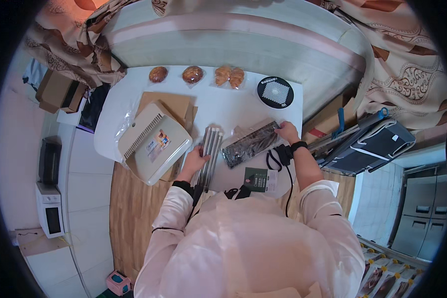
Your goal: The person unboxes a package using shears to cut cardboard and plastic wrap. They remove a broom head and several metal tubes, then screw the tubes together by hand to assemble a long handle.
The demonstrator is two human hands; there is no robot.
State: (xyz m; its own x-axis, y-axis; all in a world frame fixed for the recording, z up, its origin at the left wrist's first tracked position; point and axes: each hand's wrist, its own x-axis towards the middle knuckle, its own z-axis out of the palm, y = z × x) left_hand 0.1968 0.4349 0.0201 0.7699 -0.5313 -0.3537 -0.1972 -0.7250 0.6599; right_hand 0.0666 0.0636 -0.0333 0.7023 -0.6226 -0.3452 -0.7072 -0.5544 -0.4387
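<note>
My left hand [195, 162] is closed around the near part of a set of shiny metal tubes [211, 149] lying side by side, with a dark cord at their near end. To the right lies a flat dark tray [251, 143] in clear plastic wrap. My right hand [287, 132] grips its far right corner, thumb on top. A black cable [284, 155] is next to my right wrist. Left of the tubes, a beige vented housing [156, 144] rests tilted on the table, partly over brown cardboard [173, 102]. A dark green leaflet [256, 179] lies near my body.
Along the far side of the white table [223, 110] are two round wrapped breads [158, 74], [192, 74] a bag of croissants [229, 77] and a black round disc [275, 92] with a pale patterned centre. A folded black cot [370, 146] stands at the right, beside cardboard.
</note>
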